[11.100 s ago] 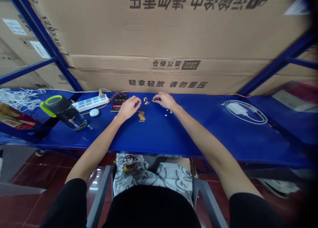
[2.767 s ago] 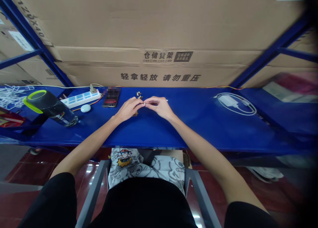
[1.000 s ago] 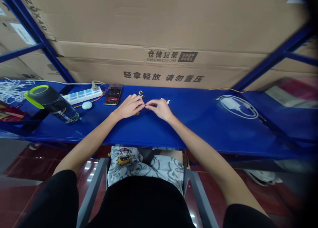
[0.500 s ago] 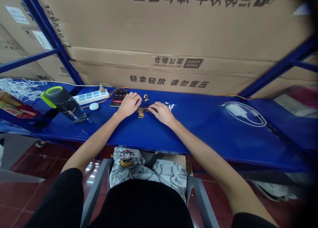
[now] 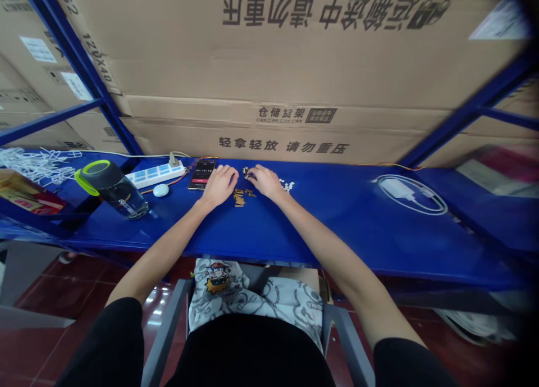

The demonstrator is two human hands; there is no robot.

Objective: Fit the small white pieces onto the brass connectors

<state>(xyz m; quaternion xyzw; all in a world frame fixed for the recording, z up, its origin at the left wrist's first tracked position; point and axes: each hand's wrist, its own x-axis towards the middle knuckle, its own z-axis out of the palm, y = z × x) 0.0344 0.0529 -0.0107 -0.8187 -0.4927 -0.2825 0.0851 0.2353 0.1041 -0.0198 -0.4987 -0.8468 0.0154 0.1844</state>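
Note:
My right hand [image 5: 266,182] reaches to a small pile of dark and silvery pieces [image 5: 245,172], its fingertips drawn together at the pile's right edge. Whatever lies between them is too small to make out. My left hand [image 5: 221,186] rests on the table beside the phone [image 5: 202,174], fingers curled toward the thumb; anything inside is hidden. Between and below my hands lie brass-coloured small parts, one group in a rough column [image 5: 238,199] and a few loose parts [image 5: 250,193] to its right. Small white pieces [image 5: 288,186] are scattered just right of my right hand.
On the left of the blue table [image 5: 337,218] are a water bottle [image 5: 118,190], a power strip [image 5: 154,175] and a white rounded object [image 5: 160,190]. A charger with coiled white cable [image 5: 400,189] lies right. Large cardboard [image 5: 269,67] stands behind, between blue posts.
My right hand has moved from the loose brass-coloured parts up to the dark and silvery pile. My left hand stays nearly in place. The camera view has shifted slightly.

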